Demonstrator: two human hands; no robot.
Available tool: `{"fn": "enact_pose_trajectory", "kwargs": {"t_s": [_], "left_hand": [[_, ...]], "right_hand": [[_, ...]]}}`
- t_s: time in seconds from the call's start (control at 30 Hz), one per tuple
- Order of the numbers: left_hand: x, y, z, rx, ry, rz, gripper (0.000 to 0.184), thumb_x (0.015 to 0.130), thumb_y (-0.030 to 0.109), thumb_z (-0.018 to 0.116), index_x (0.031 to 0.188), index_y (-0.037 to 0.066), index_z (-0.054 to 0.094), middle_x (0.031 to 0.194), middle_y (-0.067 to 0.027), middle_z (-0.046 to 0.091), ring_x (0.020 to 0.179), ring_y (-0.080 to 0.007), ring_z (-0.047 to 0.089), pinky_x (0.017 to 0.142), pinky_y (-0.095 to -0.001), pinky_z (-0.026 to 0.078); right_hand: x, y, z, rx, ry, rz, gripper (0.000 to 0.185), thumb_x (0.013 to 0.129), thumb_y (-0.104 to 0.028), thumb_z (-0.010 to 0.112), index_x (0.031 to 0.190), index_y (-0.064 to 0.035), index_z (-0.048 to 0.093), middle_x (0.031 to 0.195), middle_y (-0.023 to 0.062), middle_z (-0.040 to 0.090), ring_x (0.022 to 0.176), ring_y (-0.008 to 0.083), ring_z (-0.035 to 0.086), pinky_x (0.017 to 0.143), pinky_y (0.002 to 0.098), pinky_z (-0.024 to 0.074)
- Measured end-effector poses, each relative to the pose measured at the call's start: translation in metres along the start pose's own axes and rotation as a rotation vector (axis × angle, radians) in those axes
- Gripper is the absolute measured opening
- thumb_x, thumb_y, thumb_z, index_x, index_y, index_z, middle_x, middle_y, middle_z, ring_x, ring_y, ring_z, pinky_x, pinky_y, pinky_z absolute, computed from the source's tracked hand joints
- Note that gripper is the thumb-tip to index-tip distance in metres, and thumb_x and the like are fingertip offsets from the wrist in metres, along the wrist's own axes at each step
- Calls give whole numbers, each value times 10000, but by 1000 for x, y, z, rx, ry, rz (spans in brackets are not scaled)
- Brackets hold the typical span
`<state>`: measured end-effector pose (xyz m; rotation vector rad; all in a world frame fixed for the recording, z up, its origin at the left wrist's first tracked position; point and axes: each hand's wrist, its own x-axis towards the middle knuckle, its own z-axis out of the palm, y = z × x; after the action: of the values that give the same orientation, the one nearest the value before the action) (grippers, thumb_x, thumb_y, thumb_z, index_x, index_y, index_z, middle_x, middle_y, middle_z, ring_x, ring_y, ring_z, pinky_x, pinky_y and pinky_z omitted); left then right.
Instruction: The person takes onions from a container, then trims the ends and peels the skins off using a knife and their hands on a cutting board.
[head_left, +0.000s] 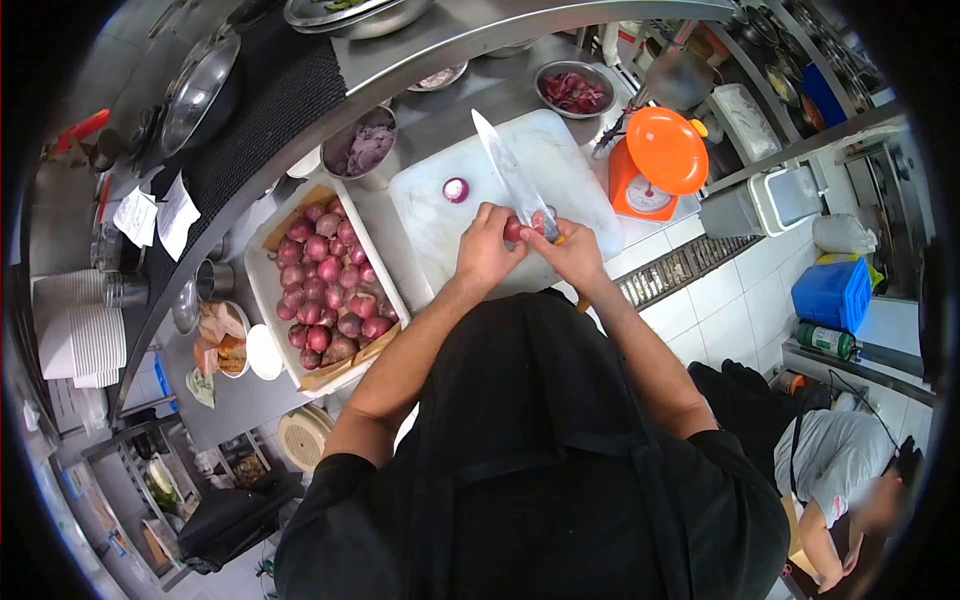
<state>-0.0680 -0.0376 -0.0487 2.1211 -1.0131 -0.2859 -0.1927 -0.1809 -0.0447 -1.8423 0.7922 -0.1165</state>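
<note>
My left hand (486,250) is closed on a red onion (514,228) over the near part of the white cutting board (430,235). In my right hand (572,258) is a large kitchen knife (502,160), its blade pointing away to the upper left. The heel of the blade is at the onion, with a bit of reddish peel beside it; my fingers partly hide the contact. A cut piece of red onion (456,190), pale on top with a purple rim, lies on the board left of the blade.
Left of the board stands a crate (397,290) of whole red onions. Behind are a metal container of purple onion pieces (368,148) and a bowl of peels (575,92). An orange scale (642,190) stands right. A person (835,460) works at lower right.
</note>
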Motion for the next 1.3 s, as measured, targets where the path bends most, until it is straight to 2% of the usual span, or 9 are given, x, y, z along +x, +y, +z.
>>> {"fn": "enact_pose_trajectory", "kwargs": {"t_s": [0.03, 0.33, 0.63, 0.67, 0.77, 0.97, 1.17, 1.23, 1.3], "left_hand": [[0, 1, -1, 21, -10, -19, 314, 804, 143, 810, 1049, 47, 639, 1091, -120, 613, 928, -316, 711, 816, -436, 603], [-6, -22, 9, -204, 19, -65, 477, 853, 34, 811, 1309, 22, 670, 1222, -133, 652, 995, -252, 749, 872, -339, 634], [-9, -33, 22, -729, -42, -185, 503, 955, -1, 755, 1426, 40, 583, 1276, -85, 684, 1109, -159, 709, 960, -293, 589], [-9, -33, 22, -718, -44, -197, 511, 952, -14, 748, 1427, 43, 568, 1268, -87, 684, 1122, -160, 705, 961, -294, 591], [-9, -31, 20, -692, -51, -222, 521, 949, -44, 732, 1421, 49, 533, 1255, -93, 684, 1149, -162, 697, 957, -296, 593], [-9, -34, 22, -728, -25, -182, 494, 949, -55, 724, 1384, 57, 519, 1274, -89, 670, 1145, -158, 695, 933, -300, 591], [-9, -42, 21, -530, 95, -12, 477, 874, -90, 759, 1303, 67, 623, 1314, -95, 604, 1109, -193, 708, 935, -306, 600], [-9, -30, 4, -183, 118, 43, 472, 836, -111, 770, 1261, 67, 666, 1305, -104, 586, 1086, -212, 713, 937, -310, 608], [-9, -31, 5, -281, 88, -32, 488, 809, -110, 792, 1254, 63, 687, 1267, -119, 594, 1099, -237, 695, 965, -330, 600]], "right_hand": [[-2, -4, -1, -6, -20, 27, 494, 866, -533, 844, 958, -50, 786, 720, 148, 730, 677, 221, 718, 674, 386, 541], [-2, -5, -16, 59, 12, 119, 545, 901, -525, 833, 1000, 6, 763, 639, 78, 672, 522, 139, 641, 505, 321, 509], [5, 24, -20, -257, -16, 65, 715, 887, -683, 743, 1029, 18, 753, 811, 248, 732, 820, 396, 744, 746, 455, 565], [4, 23, -19, -257, -16, 55, 718, 902, -695, 715, 1037, 9, 755, 834, 256, 735, 852, 413, 743, 763, 464, 565], [14, 44, -10, 88, 30, 63, 659, 968, -634, 688, 1072, 14, 747, 684, 99, 687, 598, 186, 671, 584, 393, 531], [0, 0, -21, -465, 43, 34, 570, 992, -614, 624, 958, -55, 733, 840, 239, 743, 874, 440, 738, 753, 523, 563], [-1, 0, -21, -485, 167, -131, 511, 1004, -544, 648, 914, -42, 690, 729, 217, 699, 735, 420, 718, 669, 518, 539], [-7, -11, -24, -437, 106, -75, 492, 1013, -529, 623, 967, -47, 709, 804, 214, 733, 817, 425, 731, 732, 528, 555], [-9, -16, -24, -439, 55, -38, 474, 1021, -511, 606, 999, -52, 722, 849, 211, 751, 861, 428, 737, 769, 535, 563]]}}
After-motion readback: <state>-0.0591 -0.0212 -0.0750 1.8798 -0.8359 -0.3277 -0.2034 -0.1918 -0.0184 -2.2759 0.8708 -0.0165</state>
